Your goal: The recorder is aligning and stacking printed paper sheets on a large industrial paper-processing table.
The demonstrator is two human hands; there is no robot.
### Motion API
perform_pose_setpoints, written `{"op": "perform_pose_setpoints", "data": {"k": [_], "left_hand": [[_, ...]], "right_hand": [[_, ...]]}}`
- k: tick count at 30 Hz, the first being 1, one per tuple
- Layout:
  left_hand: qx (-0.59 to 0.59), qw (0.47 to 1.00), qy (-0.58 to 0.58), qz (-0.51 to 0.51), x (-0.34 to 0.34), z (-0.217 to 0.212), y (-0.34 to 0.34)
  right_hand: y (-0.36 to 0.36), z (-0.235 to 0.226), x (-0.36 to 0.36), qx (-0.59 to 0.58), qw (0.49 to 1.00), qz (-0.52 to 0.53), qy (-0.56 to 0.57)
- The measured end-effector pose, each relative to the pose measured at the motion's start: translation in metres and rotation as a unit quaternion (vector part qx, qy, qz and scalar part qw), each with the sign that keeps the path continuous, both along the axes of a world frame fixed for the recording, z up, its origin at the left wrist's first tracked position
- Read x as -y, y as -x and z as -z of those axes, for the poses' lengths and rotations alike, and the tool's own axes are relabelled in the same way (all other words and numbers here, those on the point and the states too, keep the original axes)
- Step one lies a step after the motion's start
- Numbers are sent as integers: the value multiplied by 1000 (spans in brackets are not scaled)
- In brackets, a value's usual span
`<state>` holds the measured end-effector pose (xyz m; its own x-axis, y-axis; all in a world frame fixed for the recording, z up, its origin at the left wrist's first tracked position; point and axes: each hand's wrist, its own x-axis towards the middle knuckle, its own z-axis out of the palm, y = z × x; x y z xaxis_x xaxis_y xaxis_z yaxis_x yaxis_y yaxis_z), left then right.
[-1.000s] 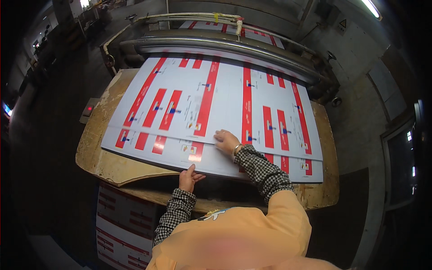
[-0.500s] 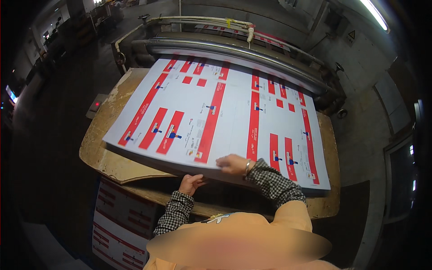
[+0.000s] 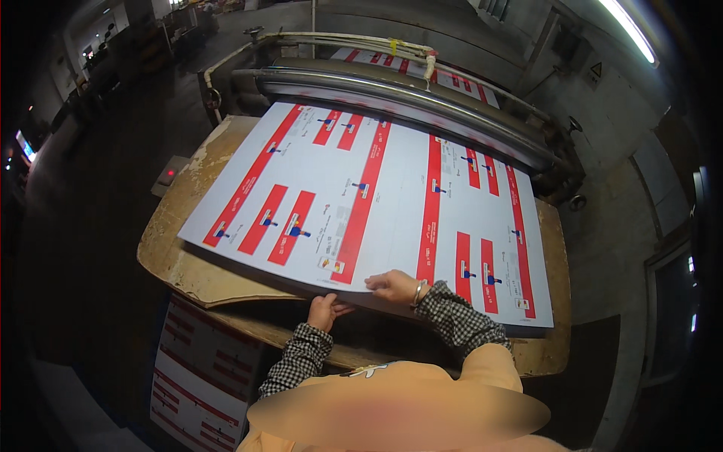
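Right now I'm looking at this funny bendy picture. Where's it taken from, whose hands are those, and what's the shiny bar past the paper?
It's taken by a camera worn on someone's head, looking down. Its wide lens makes straight edges look bent. No robot here: they're that person's own bare hands!

A big red-and-white sheet lies over a worn wooden table. Its far end reaches that shiny bar, a roller. The right hand touches the sheet's near edge, and the left hand is at that edge too. How tightly they hold it, I can't tell.
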<state>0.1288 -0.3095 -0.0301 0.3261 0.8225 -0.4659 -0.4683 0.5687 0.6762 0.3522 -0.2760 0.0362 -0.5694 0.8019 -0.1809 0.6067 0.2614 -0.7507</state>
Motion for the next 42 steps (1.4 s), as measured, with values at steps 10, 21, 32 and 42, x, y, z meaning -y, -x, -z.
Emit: {"op": "perform_pose_setpoints", "data": {"k": [10,21,32,42], "left_hand": [[34,999,17,-18,0,0,-1],[83,996,8,2,4,-7,2],[-38,995,51,-80,-2,4,-11],[25,999,23,-10,1,-1,-6]], "right_hand": [[23,8,-5,152,976,88,-129],[-11,-60,-5,-40,996,52,56],[-4,3,31,-98,992,75,-24],[-15,31,-61,15,971,234,-38]]}}
